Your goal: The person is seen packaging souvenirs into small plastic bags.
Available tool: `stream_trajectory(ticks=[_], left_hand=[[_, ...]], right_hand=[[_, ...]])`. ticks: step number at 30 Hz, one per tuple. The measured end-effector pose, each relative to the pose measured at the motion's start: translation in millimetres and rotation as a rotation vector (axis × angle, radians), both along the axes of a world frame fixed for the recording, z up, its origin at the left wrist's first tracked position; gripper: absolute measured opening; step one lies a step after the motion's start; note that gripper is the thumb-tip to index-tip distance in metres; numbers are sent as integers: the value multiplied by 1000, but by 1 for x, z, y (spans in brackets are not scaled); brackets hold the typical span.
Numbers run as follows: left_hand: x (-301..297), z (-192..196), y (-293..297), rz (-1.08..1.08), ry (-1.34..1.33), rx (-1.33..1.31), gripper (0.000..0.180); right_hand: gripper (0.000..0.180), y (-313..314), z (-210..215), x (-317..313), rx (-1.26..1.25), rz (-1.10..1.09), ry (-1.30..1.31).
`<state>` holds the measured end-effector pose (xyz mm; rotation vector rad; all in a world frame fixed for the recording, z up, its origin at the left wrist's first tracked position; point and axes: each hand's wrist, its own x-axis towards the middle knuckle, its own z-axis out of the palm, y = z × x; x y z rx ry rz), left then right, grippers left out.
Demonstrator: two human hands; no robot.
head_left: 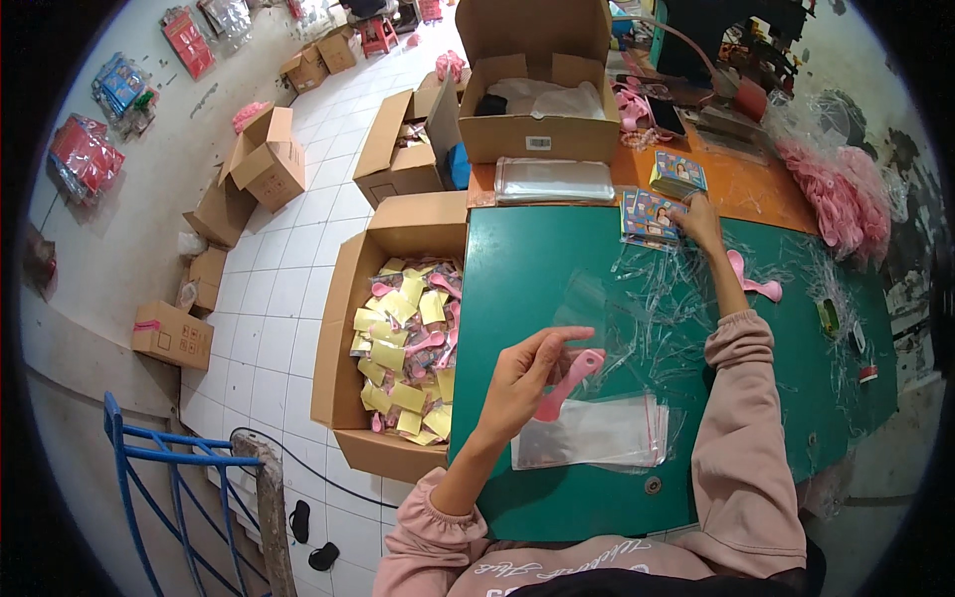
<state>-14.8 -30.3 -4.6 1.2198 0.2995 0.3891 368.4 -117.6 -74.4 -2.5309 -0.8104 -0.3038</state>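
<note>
Over the front half of the green table my left hand point(522, 373) is closed on a pink plastic spoon point(572, 382), whose handle end with a hole points up to the right. A clear plastic bag point(595, 303) spreads just beyond those fingers; whether they grip it too I cannot tell. My right hand point(700, 221) reaches far forward, its fingers pinched at the edge of colourful printed cards point(649, 217). Right behind them stands a thicker stack of similar cards point(678, 172). Below my left hand lies a pile of clear bags point(587, 438).
Left of the green table point(517, 259), an open carton point(343, 348) holds many packed pink spoons with yellow cards. Clear plastic strips point(657, 308) litter the middle. Another pink spoon point(756, 279) lies to the right. A cardboard box point(537, 139) and bundled clear bags point(554, 180) stand at the back.
</note>
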Motion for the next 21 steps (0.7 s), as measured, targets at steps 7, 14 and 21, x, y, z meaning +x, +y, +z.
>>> stream_trajectory(ticks=[7,14,21], left_hand=[[-1,-3,5,-10,-1,-13,30],[-3,0,10,-224,68,-10,30],[-4,6,7,-283,71,100,34]], right_hand=[[31,-2,21,-10,176,-9,-128],[19,-32,117,-112,535,410,367],[17,-68,156,-204,331,730,590]])
